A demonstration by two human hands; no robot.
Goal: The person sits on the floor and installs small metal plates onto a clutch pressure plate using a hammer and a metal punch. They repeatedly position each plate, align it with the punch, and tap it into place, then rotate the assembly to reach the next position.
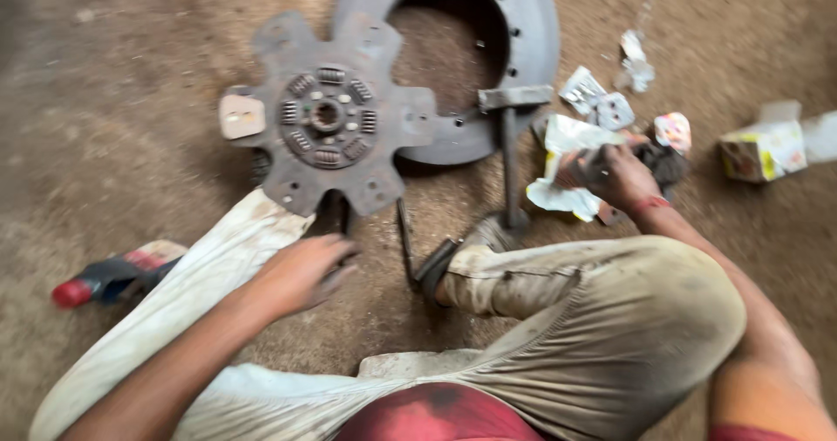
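Observation:
I sit on a dirt floor with a worn clutch disc [327, 118] with several paddle arms lying in front of me. My left hand [301, 271] hovers just below the disc's lower edge, fingers loosely curled and holding nothing. My right hand [615, 175] reaches to the right and grips a small dark metal part over crumpled white packaging [567, 166]; the blur hides what the part is. A hammer [510, 145] lies head-up between the disc and that hand.
A large grey metal ring plate [532, 31] lies behind the disc. A small cardboard box [763, 149] and torn wrappers [602, 101] sit to the right. A red-tipped tool [109, 277] lies at the left. My bent legs [602, 319] fill the foreground.

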